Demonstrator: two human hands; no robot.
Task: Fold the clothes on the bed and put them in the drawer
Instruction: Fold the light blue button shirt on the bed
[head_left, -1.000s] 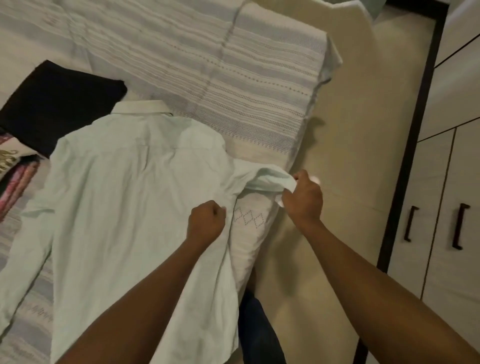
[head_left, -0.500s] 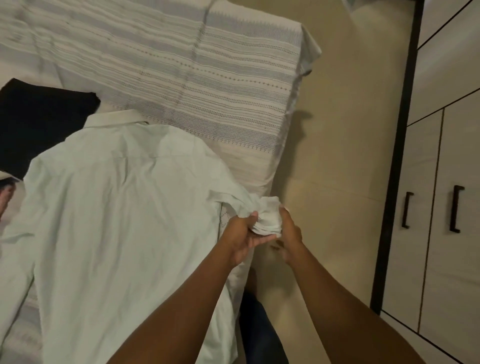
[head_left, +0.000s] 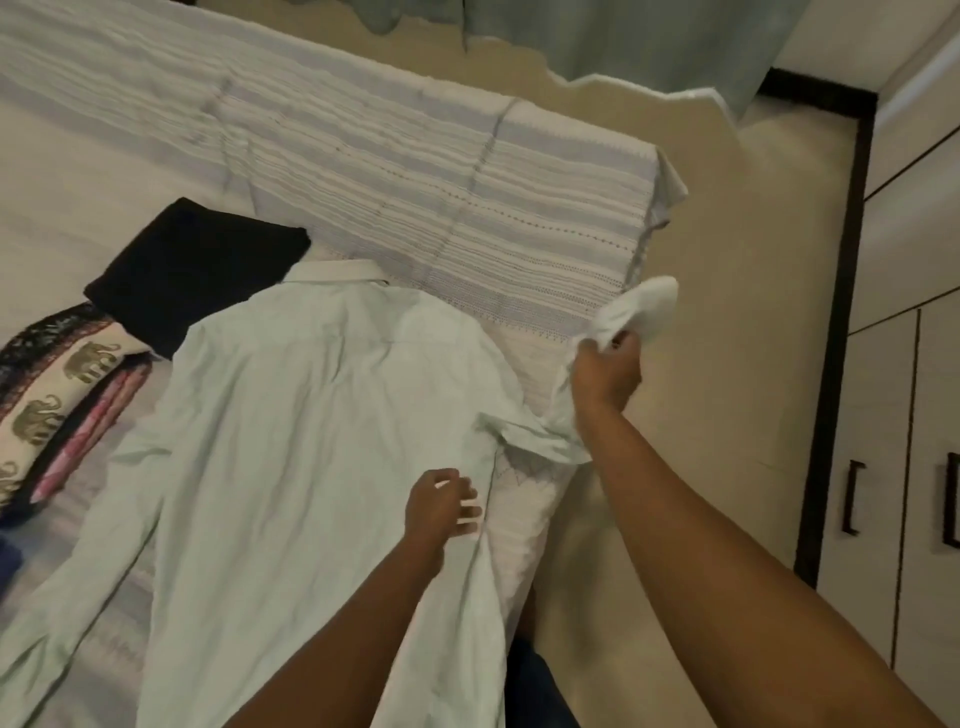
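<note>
A pale green long-sleeved shirt (head_left: 311, 457) lies back-up on the bed (head_left: 441, 208), collar pointing away from me. My right hand (head_left: 605, 376) grips its bunched right sleeve (head_left: 644, 306) and holds it up past the bed's right edge. My left hand (head_left: 441, 504) rests on the shirt's right side seam with fingers relaxed and spread. The shirt's left sleeve runs down toward the lower left corner.
A folded black garment (head_left: 192, 265) lies left of the collar, beside a stack of patterned cloths (head_left: 57, 395) with an elephant print. A tiled floor (head_left: 737, 338) runs along the bed's right side. A wardrobe with dark handles (head_left: 852, 496) stands at the right.
My right hand has lifted the bunched sleeve up and out to the right. My left hand let go of the sleeve and moved down onto the shirt's side.
</note>
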